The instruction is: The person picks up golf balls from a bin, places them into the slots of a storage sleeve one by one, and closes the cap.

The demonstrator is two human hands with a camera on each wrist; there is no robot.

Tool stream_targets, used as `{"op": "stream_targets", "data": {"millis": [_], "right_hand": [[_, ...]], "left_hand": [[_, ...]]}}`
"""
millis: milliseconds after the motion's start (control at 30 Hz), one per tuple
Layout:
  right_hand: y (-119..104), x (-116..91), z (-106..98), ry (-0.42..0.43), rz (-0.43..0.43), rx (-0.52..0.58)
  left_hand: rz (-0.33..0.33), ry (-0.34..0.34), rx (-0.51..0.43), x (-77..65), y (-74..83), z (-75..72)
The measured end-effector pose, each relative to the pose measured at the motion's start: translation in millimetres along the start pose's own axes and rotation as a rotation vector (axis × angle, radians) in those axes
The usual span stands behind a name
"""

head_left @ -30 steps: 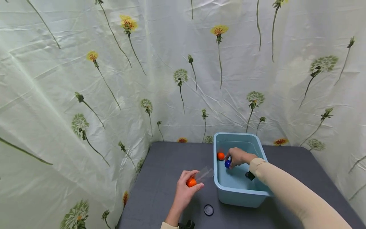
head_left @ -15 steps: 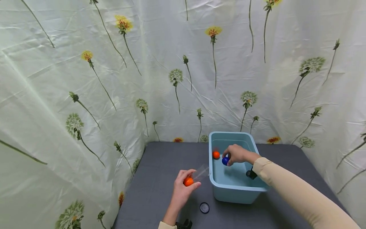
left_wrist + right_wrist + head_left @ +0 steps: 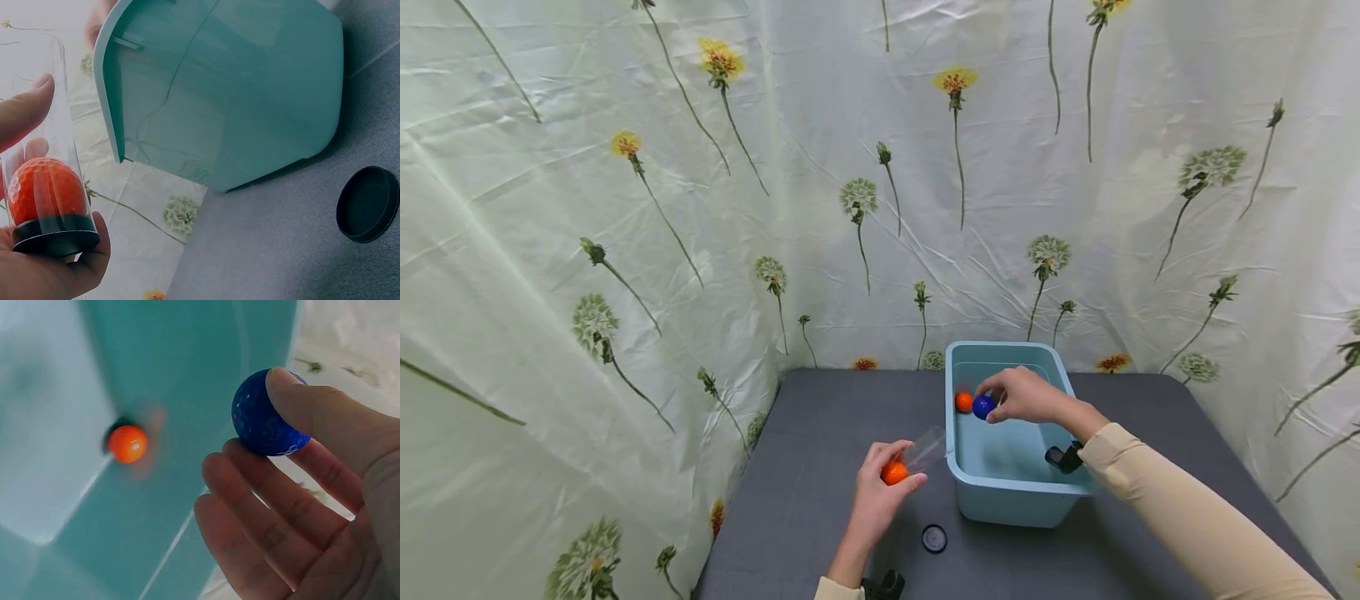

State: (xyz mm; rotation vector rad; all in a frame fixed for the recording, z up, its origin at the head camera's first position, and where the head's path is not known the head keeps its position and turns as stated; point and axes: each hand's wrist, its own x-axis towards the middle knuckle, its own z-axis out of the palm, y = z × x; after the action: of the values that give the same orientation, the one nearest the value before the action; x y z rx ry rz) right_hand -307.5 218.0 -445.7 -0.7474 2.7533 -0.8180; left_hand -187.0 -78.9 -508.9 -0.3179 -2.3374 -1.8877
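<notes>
My left hand holds a clear plastic tube tilted, its mouth toward the bin. An orange golf ball sits at the tube's bottom, above a black end cap. Between thumb and fingers, my right hand pinches a blue golf ball over the inside of the light blue bin. A second orange ball lies on the bin's floor by its left wall, close to the blue ball in the head view.
A round black lid lies on the dark grey tabletop, in front of the bin and right of my left hand. Behind the table hangs a white curtain printed with dandelions.
My right hand has lifted the blue ball from near the bin floor and moved it up and left, toward the tube. The left hand holds the tube much as before.
</notes>
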Motion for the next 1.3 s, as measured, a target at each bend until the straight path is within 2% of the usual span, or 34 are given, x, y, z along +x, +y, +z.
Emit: {"op": "stream_targets", "data": {"millis": [133, 267, 467, 600, 767, 1133, 1300], "right_hand": [[-12.5, -11.9, 1.5, 0.027, -0.021, 0.053], [-25.8, -22.5, 5.2, 0.042, -0.039, 0.114], [-43.1, -35.7, 14.6, 0.057, -0.078, 0.188], [-51.2, -40.0, 19.9, 0.053, -0.115, 0.207], [-54.4, -41.1, 25.3, 0.052, -0.134, 0.219], [-57.5, -40.9, 31.6, 0.033, -0.122, 0.242], [-59.3, -39.9, 35.3, 0.024, -0.149, 0.256]], "left_hand": [[0.02, 0.008, -0.006, -1.9, -2.0, 2.8], [0.006, 0.007, -0.009, -1.8, -6.7, 5.5], [-0.035, 0.016, 0.013, 3.1, -34.9, 12.3], [-0.019, 0.012, 0.009, 4.5, -45.9, 12.9], [0.0, -0.007, -0.011, 4.9, -45.8, 12.0], [-0.003, -0.013, 0.009, 3.9, -45.5, 12.9], [-0.015, -0.019, 0.015, 3.8, -42.9, 12.9]]}}
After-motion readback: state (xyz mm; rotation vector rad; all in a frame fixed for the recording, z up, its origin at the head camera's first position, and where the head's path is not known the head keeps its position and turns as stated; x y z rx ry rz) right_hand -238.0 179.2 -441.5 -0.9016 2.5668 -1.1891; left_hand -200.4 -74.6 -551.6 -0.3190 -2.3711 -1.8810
